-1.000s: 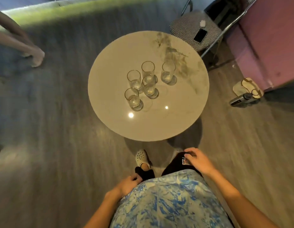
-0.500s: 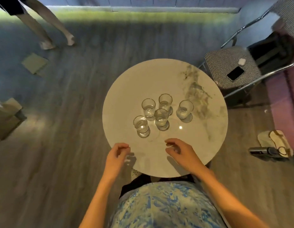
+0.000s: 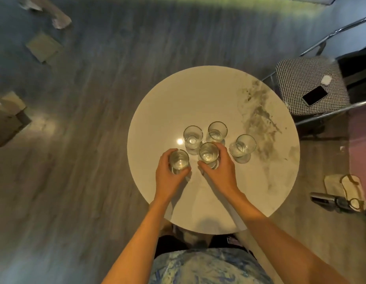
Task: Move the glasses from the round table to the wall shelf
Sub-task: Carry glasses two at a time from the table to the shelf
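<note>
Head view looks straight down on the round desk [image 3: 198, 95], where five glasses stand upright in a loose cluster near its middle, mouths up, long axes vertical. The left hand [image 3: 169, 179] wraps the nearest-left glass [image 3: 179, 160] from its outer side. The right hand [image 3: 221, 173] closes around the front-middle glass [image 3: 208, 153], fingers curling behind it. Both glasses appear to rest on the desk. Three more stand just beyond: the back-left glass [image 3: 192, 136], the back-middle glass [image 3: 217, 130] and the right glass [image 3: 242, 145], which lies nearer the right hand. The lift should go straight up. No wall shelf is in view.
</note>
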